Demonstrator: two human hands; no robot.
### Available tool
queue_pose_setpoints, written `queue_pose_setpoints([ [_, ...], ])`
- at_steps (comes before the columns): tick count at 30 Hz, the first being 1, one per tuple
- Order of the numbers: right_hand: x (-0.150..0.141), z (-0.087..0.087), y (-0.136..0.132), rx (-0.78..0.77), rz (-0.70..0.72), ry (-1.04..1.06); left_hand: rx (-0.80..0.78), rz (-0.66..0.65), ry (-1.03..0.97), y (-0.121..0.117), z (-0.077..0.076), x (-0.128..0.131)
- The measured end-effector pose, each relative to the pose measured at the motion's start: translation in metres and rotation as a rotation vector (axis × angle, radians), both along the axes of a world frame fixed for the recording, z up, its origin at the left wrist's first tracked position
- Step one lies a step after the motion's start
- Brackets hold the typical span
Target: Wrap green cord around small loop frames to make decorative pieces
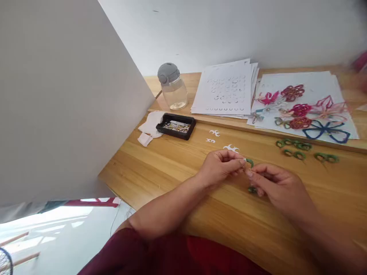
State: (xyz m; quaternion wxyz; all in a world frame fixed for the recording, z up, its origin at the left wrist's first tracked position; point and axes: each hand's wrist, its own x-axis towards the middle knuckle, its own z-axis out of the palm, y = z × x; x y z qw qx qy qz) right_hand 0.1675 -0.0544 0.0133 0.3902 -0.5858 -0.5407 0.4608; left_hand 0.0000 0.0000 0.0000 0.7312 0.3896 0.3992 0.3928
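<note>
Both hands, left and right, pinched a small green looped piece between their fingertips above the wooden table, near white paper crescents; its finer parts seemed too blurred to tell

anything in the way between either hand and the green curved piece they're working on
Nothing visible: the left hand and right hand both have their fingertips right at the green curved piece. The nearest white cutout lies just beyond the left hand, not in between.
</note>
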Motion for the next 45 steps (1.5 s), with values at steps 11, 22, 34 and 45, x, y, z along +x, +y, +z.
queue_pose_setpoints([
  [11,0.003,-0.004,-0.013,0.529,-0.087,-0.452,0.153,0.002,0.24,-0.001,0.005,0.001],
  [22,0.012,-0.007,0.01,0.123,-0.139,-0.012,0.125,-0.265,0.072,-0.003,0.003,-0.005],
  [34,0.005,-0.012,-0.002,-0.013,0.079,-0.164,0.115,0.061,0.112,0.002,0.0,0.001],
  [45,0.008,-0.001,-0.01,0.57,-0.119,-0.491,0.149,-0.172,0.215,-0.001,0.002,-0.003],
])
